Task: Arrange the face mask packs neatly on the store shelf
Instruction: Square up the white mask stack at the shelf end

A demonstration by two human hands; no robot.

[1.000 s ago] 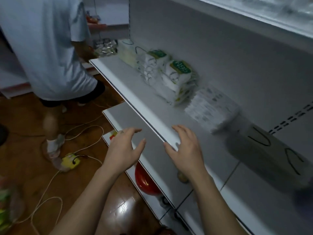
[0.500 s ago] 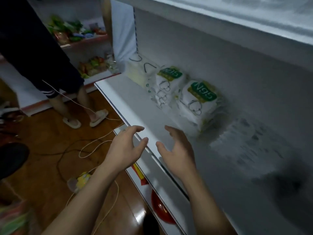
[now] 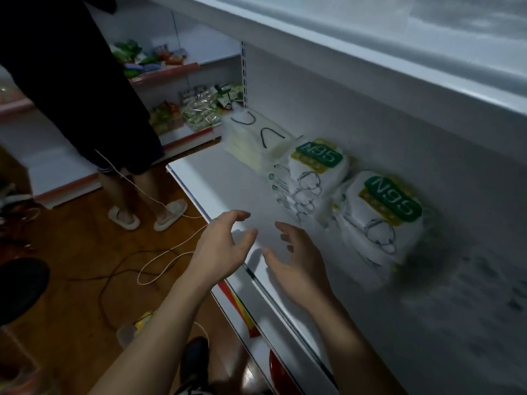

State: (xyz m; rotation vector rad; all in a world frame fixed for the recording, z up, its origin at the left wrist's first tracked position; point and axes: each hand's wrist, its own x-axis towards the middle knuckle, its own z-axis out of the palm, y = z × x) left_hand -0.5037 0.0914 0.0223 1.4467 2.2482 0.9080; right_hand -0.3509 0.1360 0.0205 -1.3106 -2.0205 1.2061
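**Both hands empty, reaching in toward the mask packs**

Holding the left hand [image 3: 222,246] and the right hand [image 3: 296,266] side by side above the front part of the white shelf [image 3: 225,178]. Keeping palms turned toward each other, fingers spread and loosely curved. Gripping nothing, touching nothing.

Noting the nearer N95 pack [image 3: 382,223] resting toward the back panel [image 3: 356,104], just beyond the right fingertips and apart from them. Noting the farther N95 pack [image 3: 316,169] just beside it, on the side away from the camera. Seeing a paler stack [image 3: 256,138] with black ear loops past that, at the shelf's far end, butting against the farther pack. Making out only grey blur on the near side of the nearer pack, so not telling what lies there.

Judging the packs light, soft and puffy. Reading the wrap as thin film, so likely slippery and giving under pressure. Expecting sag or slip from a one-corner pinch. Favouring a two-handed take on opposite side edges, palms flat, squeezing lightly. Favouring sliding over lifting for squaring the fronts along the back panel.

Also noting another person [image 3: 85,81] in pale slippers standing at the shelf's end, and cables [image 3: 159,260] trailing over the wooden floor [image 3: 71,238].
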